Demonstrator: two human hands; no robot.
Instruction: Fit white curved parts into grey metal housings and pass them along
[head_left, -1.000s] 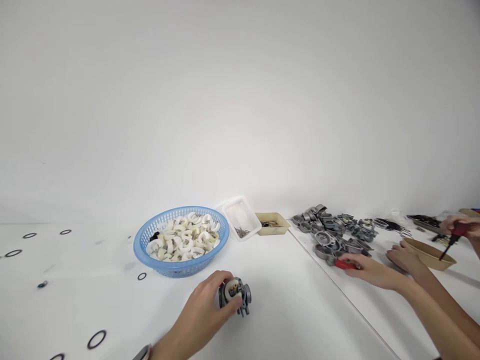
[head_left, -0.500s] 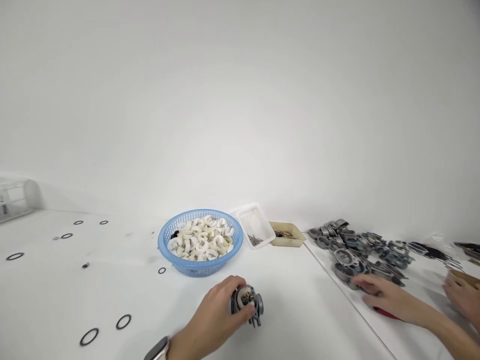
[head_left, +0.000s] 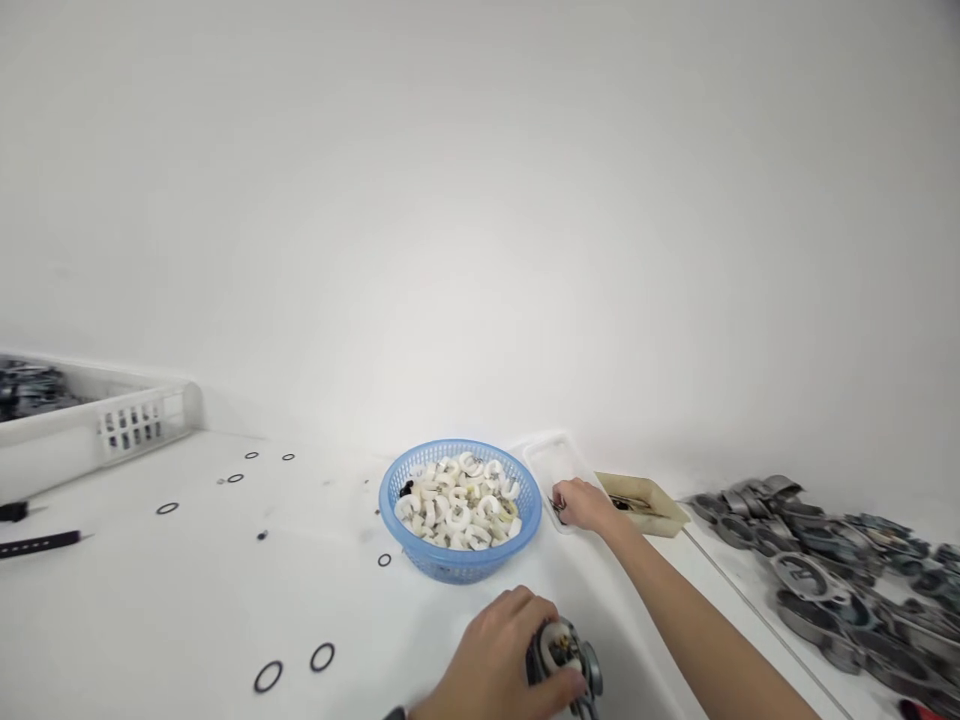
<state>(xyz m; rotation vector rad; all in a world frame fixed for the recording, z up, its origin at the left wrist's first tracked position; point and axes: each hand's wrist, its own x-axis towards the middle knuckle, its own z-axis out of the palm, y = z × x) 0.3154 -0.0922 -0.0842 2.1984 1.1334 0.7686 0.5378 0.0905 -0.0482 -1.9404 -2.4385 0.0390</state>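
My left hand (head_left: 502, 650) is closed around a grey metal carburetor body (head_left: 592, 668) on the table, its open side up. A white ring-shaped float and brass parts show inside it. Over the small white tray (head_left: 556, 458), my right hand (head_left: 583, 503) has its fingers pinched down among thin metal pins (head_left: 557, 508). What the fingertips grip is hidden. Just left of the tray stands a blue basket (head_left: 461, 570) filled with white C-shaped floats (head_left: 459, 500).
A cream tray (head_left: 664, 515) with thin parts sits right of the white tray. Grey metal housings (head_left: 817, 580) are heaped at the right. Black rubber rings (head_left: 268, 677) lie scattered on the left. A white crate (head_left: 52, 445) and a screwdriver-like tool (head_left: 41, 545) are far left.
My right hand has moved left from the metal housings into the white tray. My left hand still holds the carburetor body. The view has shifted left, bringing the crate into sight.
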